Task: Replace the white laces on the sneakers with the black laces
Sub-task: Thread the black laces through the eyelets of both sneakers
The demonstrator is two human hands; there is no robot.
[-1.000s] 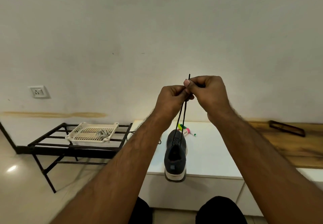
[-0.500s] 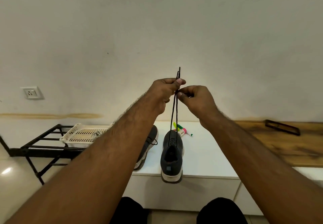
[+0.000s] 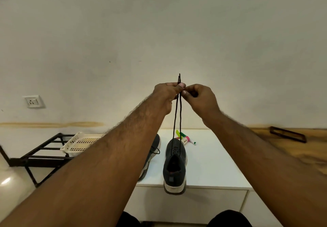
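Directly above the dark sneaker (image 3: 174, 164), which stands on the white cabinet top (image 3: 212, 163) with its heel at the front edge, both ends of the black lace (image 3: 177, 113) are drawn up taut. Over the last second the left hand (image 3: 166, 95) has taken over the pinch on both tips, now level, while the right hand (image 3: 200, 97) has slipped slightly lower, fingertips still on the strands. The ends look evened out, so lacing upward probably comes next. Left of that sneaker, the second sneaker (image 3: 153, 153) now shows behind the forearm.
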